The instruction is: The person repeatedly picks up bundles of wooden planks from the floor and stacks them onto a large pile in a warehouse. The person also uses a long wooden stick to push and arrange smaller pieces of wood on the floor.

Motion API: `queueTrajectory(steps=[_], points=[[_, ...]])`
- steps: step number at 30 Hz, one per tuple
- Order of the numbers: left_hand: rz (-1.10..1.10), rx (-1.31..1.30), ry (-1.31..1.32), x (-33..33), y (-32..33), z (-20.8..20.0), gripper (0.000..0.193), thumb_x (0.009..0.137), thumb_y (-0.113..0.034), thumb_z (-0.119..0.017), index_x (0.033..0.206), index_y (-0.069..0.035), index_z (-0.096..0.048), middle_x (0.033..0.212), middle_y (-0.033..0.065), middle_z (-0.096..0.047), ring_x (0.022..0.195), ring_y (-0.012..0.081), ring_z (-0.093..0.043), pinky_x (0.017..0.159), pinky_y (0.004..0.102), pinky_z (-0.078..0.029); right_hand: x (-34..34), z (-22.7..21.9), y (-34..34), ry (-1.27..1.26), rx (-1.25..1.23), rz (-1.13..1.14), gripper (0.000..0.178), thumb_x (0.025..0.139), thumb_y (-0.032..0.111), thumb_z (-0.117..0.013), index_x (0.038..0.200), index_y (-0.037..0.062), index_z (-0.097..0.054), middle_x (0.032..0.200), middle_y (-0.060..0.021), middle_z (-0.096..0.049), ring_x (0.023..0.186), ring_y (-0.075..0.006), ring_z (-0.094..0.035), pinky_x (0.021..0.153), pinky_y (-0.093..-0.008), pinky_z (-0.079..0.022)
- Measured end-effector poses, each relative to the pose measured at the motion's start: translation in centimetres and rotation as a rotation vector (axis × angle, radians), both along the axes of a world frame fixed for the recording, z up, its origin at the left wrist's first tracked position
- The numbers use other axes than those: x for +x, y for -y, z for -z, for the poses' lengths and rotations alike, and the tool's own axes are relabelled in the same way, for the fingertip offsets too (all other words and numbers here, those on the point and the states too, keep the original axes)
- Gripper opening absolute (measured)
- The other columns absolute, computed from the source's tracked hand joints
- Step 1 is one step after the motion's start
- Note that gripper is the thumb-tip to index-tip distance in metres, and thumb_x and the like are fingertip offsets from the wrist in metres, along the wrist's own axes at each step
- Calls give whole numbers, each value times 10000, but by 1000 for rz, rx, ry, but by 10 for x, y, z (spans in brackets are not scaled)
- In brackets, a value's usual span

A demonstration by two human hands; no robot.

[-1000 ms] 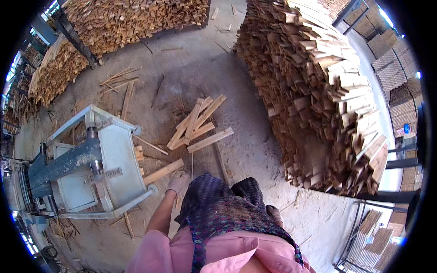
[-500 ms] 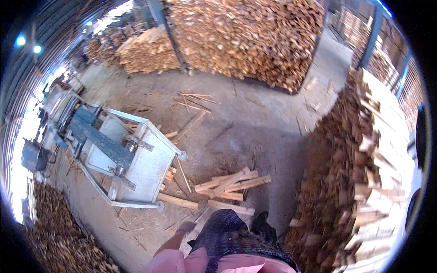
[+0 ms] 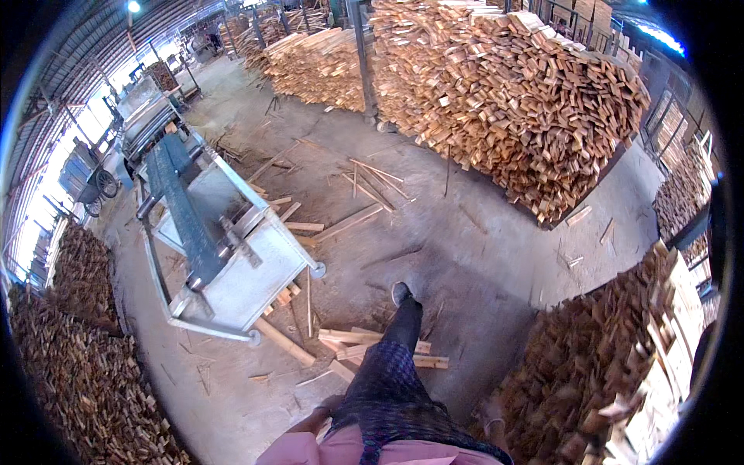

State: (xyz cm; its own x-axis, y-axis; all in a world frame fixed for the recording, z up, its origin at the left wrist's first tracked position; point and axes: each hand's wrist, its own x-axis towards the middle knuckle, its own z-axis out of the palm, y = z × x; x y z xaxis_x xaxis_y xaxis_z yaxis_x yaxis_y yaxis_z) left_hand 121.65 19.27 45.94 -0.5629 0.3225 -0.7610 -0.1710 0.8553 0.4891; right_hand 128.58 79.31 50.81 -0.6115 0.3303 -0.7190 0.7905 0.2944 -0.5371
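My left hand (image 3: 328, 404) hangs at my side against my dark patterned apron (image 3: 387, 399); its fingers are blurred and partly covered by the cloth. Low beside the right-hand wood stack (image 3: 573, 364) is my right hand (image 3: 493, 422), dim and smeared, its grip unclear. Nothing held shows in either. One leg is stretched forward, with the shoe (image 3: 401, 293) on the floor beyond a loose pile of sawn planks (image 3: 431, 362). The pile is partly hidden by my leg.
To the left stands a pale metal machine table (image 3: 267, 283) with a dark conveyor belt (image 3: 182, 217). A large stack of cut wood (image 3: 527, 116) rises ahead; another wood stack (image 3: 85, 372) fills the lower left. Thin strips (image 3: 380, 177) litter the concrete floor.
My view has shifted, and the machine and large stack show more fully. One leg now reaches forward past the plank pile. My right hand has come into view; the left stays low.
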Motion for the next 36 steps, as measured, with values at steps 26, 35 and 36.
queueTrajectory(steps=[26,35,36], points=[[-182,-218,-456,-573,-38,-55,335,946,-252,-576,1229,-118,-694,1354,166,-648,1254,338,-621,1033,456,-520,-784,-55,-24,26,-135,-343,380,998,353,-626,1203,44,-706,1097,-106,-738,996,-199,-668,905,-362,-523],[-656,-257,-110,-608,-105,-54,344,979,-213,-501,1262,-128,-678,1227,184,-686,1173,339,-650,1015,462,-516,-969,27,-107,49,194,-1258,422,994,406,-550,1160,65,-735,1199,-163,-729,1103,-338,-685,955,-471,-522],[-917,-28,-258,-633,-124,-46,338,952,-160,-529,1250,-120,-684,1268,136,-675,1190,294,-632,1037,427,-506,-1000,38,-129,292,61,-702,480,976,452,-568,1210,65,-730,1283,-182,-694,1230,-302,-644,1043,-452,-483]])
